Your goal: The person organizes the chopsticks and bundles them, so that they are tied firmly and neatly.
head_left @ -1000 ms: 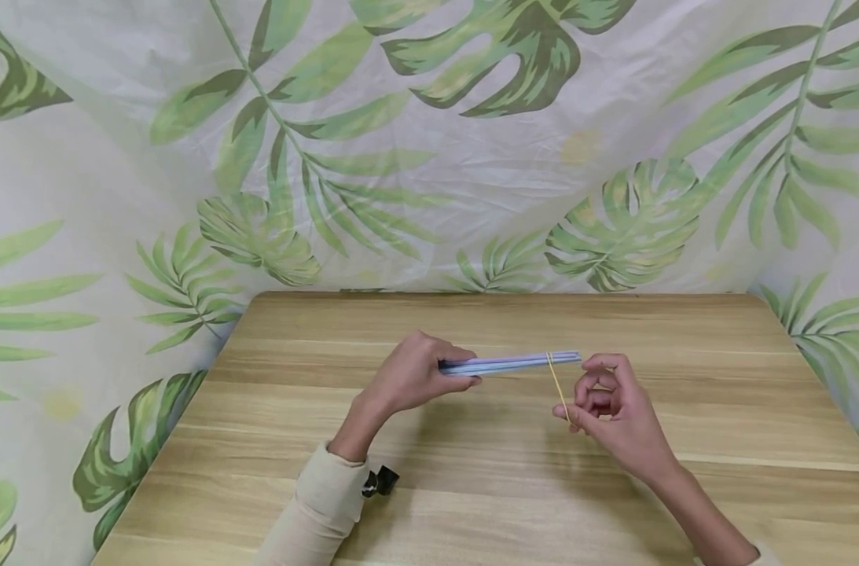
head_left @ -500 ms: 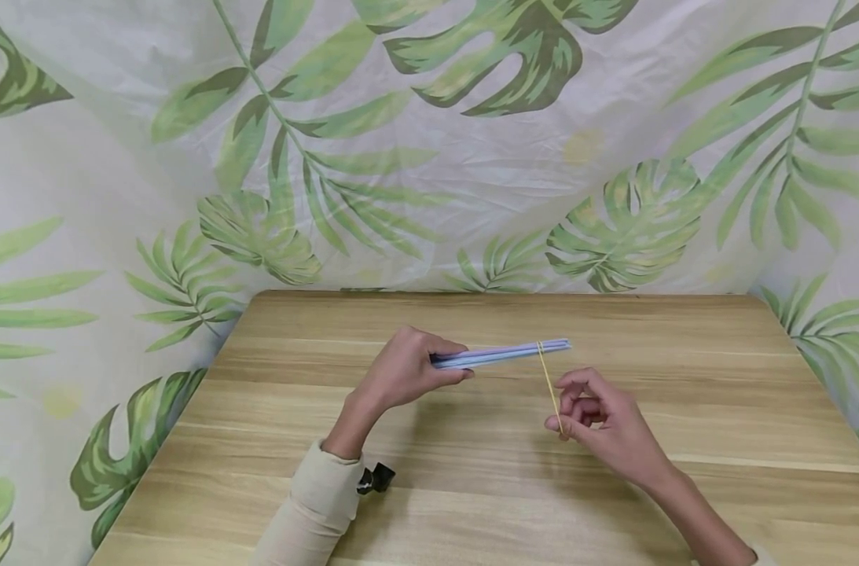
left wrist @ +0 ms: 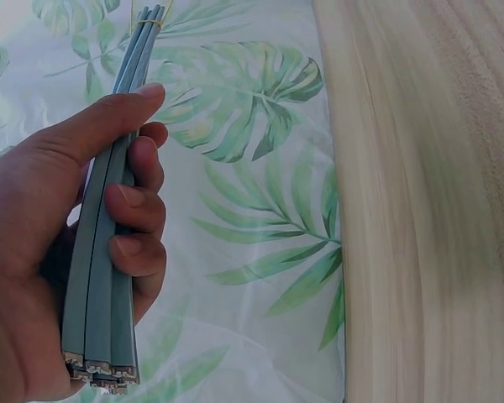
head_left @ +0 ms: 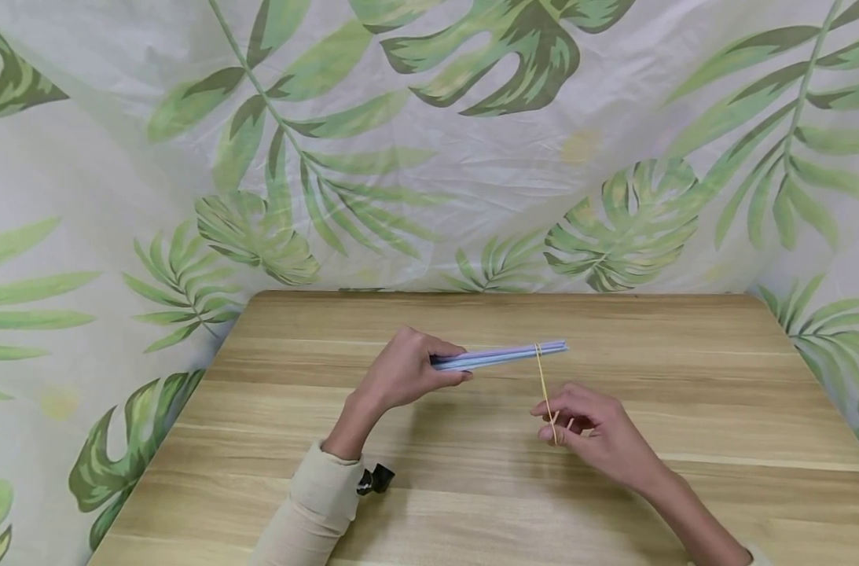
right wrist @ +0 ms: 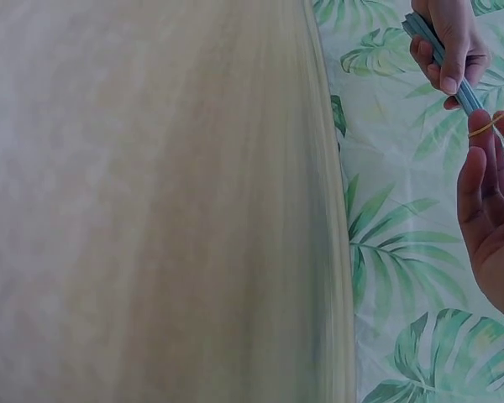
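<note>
The bundle of blue strips (head_left: pixel 500 355) hangs level above the middle of the desk (head_left: pixel 719 409), one end clamped in the left hand (head_left: pixel 401 373), fingers (left wrist: pixel 139 201) curled tight round it. Near the free end a yellow rubber band (head_left: pixel 545 389) loops the strips and runs taut, down toward the right hand (head_left: pixel 592 432), whose fingers (head_left: pixel 552 428) pinch its lower end. To do this well, I'd say keep the bundle steady and the band's pull even, so the loop sits square and doesn't slip off the nearby tip. Bare desk lies all round both hands, its edges well off; a leaf-print cloth (head_left: pixel 429 141) rises behind the far edge.
</note>
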`<state>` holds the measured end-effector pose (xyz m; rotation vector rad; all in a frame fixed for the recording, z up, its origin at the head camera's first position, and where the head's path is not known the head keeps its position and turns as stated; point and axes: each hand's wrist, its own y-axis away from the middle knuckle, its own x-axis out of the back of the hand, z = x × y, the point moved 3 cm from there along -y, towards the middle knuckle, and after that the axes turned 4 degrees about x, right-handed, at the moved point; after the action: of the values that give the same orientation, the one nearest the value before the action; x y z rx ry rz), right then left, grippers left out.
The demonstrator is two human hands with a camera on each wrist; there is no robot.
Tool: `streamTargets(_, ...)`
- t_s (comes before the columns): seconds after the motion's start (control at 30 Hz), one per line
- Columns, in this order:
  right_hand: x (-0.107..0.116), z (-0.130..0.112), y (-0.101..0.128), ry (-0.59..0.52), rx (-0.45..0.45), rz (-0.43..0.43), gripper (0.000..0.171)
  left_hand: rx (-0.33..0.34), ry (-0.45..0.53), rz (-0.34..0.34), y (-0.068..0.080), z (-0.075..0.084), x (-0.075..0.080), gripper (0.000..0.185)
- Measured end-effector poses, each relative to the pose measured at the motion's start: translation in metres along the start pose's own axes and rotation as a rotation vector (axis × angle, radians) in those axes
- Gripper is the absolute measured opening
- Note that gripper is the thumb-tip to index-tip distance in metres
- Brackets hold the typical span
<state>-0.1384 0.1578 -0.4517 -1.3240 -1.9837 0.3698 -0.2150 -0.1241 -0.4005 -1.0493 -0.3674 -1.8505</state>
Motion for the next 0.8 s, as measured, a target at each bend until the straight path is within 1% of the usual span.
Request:
streamTargets(0.07,-0.001,-0.001,0.000,0.031,0.019,-0.004,0.047,0.009,0.002,-0.004,0.000,-0.001,-0.001,0.018)
streamTargets(0.17,-0.002,-0.003,-0.001,0.098,0.059,-0.017,0.069,0.027,0.006,-0.014,0.000,-0.001,-0.003,0.019)
streamTargets(0.23,-0.003,-0.006,-0.001,0.150,0.082,-0.027,0.078,0.044,0.011,-0.022,0.000,-0.001,-0.004,0.018)
streamTargets(0.37,-0.004,-0.011,-0.001,0.204,0.058,-0.052,0.085,0.067,0.027,-0.031,-0.001,-0.001,-0.005,0.018)
streamTargets(0.43,-0.005,-0.013,-0.001,0.210,0.012,-0.053,0.084,0.074,0.033,-0.030,-0.001,-0.001,-0.005,0.017)
streamTargets(0.47,-0.005,-0.014,-0.001,0.214,-0.010,-0.051,0.088,0.076,0.036,-0.030,-0.001,-0.001,-0.005,0.016)
streamTargets(0.53,-0.006,-0.016,-0.001,0.208,-0.050,-0.032,0.095,0.079,0.040,-0.026,-0.002,-0.001,-0.004,0.015)
streamTargets(0.63,-0.007,-0.017,-0.001,0.159,-0.102,0.002,0.110,0.080,0.045,-0.015,-0.002,-0.001,-0.003,0.012)
streamTargets(0.67,-0.008,-0.017,0.000,0.131,-0.117,0.012,0.119,0.080,0.046,-0.009,-0.002,-0.001,-0.003,0.012)
streamTargets(0.8,-0.012,-0.018,0.000,-0.013,-0.194,0.041,0.129,0.076,0.044,0.018,-0.002,0.000,-0.004,0.012)
